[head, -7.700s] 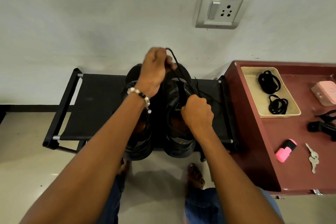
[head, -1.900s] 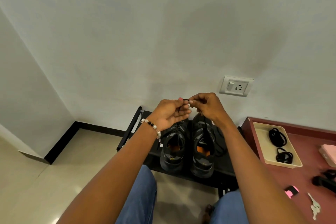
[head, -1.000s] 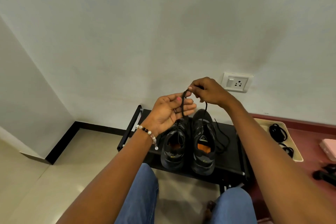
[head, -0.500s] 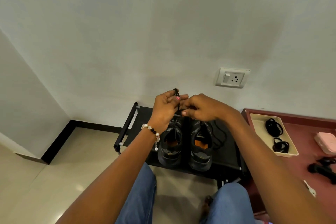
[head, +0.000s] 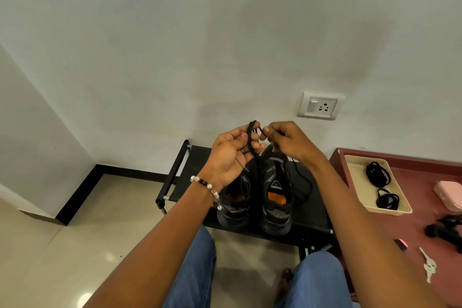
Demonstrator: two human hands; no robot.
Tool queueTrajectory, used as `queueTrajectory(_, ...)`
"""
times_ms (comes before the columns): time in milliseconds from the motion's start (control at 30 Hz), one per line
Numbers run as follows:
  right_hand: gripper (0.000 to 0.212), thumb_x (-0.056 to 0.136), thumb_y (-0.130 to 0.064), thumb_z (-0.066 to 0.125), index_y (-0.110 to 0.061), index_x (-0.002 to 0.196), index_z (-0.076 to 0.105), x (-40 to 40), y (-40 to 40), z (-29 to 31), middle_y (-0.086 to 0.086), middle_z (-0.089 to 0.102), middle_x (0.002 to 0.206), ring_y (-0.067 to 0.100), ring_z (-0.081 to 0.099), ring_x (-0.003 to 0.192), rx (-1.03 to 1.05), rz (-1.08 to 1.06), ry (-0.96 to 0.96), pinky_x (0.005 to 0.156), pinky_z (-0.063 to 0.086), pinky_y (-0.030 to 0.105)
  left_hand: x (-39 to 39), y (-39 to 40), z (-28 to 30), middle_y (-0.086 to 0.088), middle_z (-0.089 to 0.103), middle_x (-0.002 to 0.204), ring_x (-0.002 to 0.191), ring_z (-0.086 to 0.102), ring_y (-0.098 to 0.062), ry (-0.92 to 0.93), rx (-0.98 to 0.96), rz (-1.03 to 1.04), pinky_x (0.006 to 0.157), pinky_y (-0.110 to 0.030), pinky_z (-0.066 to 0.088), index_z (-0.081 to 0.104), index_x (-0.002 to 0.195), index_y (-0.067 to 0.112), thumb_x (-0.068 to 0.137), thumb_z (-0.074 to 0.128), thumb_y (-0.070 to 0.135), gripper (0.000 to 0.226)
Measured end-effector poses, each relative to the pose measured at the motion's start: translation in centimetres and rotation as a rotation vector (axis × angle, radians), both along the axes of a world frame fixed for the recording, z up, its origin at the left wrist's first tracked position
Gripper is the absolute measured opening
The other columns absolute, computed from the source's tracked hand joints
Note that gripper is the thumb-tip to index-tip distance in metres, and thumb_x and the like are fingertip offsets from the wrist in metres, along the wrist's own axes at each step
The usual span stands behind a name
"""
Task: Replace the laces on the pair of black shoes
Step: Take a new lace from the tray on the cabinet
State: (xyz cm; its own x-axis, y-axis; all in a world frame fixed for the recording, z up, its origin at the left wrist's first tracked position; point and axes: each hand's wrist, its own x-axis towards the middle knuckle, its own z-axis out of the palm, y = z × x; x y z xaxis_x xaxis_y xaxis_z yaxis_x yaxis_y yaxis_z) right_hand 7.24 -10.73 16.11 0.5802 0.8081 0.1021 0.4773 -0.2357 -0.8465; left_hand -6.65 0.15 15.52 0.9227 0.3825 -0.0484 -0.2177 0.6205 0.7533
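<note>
Left hand (head: 231, 155) palm-up, fingers curled round looped black lace (head: 250, 141), right hand (head: 287, 139) alongside pinching its end, shoes (head: 255, 197) below both

black rack (head: 190, 182), two black shoes (head: 275, 197)

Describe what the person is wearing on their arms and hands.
Both forearms are bare, with no sleeves in view. The left wrist carries a beaded bracelet of white pearl-like and dark beads with a small dangling end. The left hand has a pink-painted nail and a thin ring on one finger. The right hand shows no jewellery.
</note>
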Motion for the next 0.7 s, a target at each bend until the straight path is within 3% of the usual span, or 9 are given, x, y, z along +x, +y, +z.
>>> queueTrajectory(167,0.02,0.098,-0.017,0.055,-0.019,0.08,0.063,-2.6,-0.3,-2.2,-0.002,0.059,0.065,0.014,0.056,0.059,-0.206,0.21,-0.094,0.062,0.047,0.031,1.1,0.5,-0.2,-0.018,0.072,0.098,0.088,0.072,-0.027,0.069,-0.05,0.195,0.08,-0.034,0.059,0.056,0.119,-0.006,0.101,0.039,-0.001,0.026)
queueTrajectory(300,0.016,0.095,-0.022,0.061,-0.02,0.079,0.063,-2.7,-0.1,-0.9,0.01,0.066,0.075,0.02,0.059,0.065,-0.335,0.306,-0.238,0.063,0.045,0.029,1.7,1.0,-1.5,-0.015,0.071,0.103,0.096,0.071,-0.026,0.273,0.34,0.224,0.09,-0.039,0.056,0.049,0.132,0.001,0.102,0.038,0.0,0.032)
queueTrajectory(367,0.01,0.092,-0.022,0.064,-0.019,0.084,0.067,-2.0,-0.1,0.5,0.006,0.069,0.077,0.015,0.058,0.065,-0.306,0.288,-0.287,0.063,0.043,0.026,1.5,1.2,-2.3,-0.015,0.07,0.109,0.1,0.069,-0.027,0.365,0.55,0.188,0.094,-0.043,0.053,0.048,0.136,0.002,0.101,0.041,0.002,0.035)
queueTrajectory(433,0.008,0.091,-0.024,0.066,-0.02,0.085,0.07,-1.0,0.0,2.0,0.0,0.069,0.077,0.014,0.061,0.07,-0.23,0.238,-0.295,0.066,0.046,0.027,1.1,0.9,-2.6,-0.016,0.069,0.109,0.101,0.068,-0.029,0.37,0.631,0.099,0.096,-0.042,0.053,0.049,0.136,0.001,0.102,0.041,0.003,0.035)
queueTrajectory(567,0.007,0.09,-0.024,0.068,-0.018,0.088,0.071,0.7,0.9,3.6,-0.002,0.069,0.08,0.009,0.062,0.071,-0.119,0.129,-0.27,0.068,0.049,0.024,0.2,0.1,-2.1,-0.012,0.071,0.091,0.083,0.072,-0.025,0.267,0.535,-0.066,0.083,-0.031,0.057,0.048,0.131,0.001,0.104,0.03,0.002,0.033)
queueTrajectory(700,0.013,0.093,-0.024,0.065,-0.015,0.085,0.071,1.7,1.3,2.0,0.003,0.065,0.073,0.013,0.056,0.064,-0.051,0.043,-0.148,0.064,0.048,0.031,0.2,0.2,-1.5,-0.007,0.063,0.077,0.067,0.064,-0.02,0.183,0.346,-0.085,0.087,-0.041,0.055,0.051,0.13,-0.004,0.103,0.03,0.0,0.035)
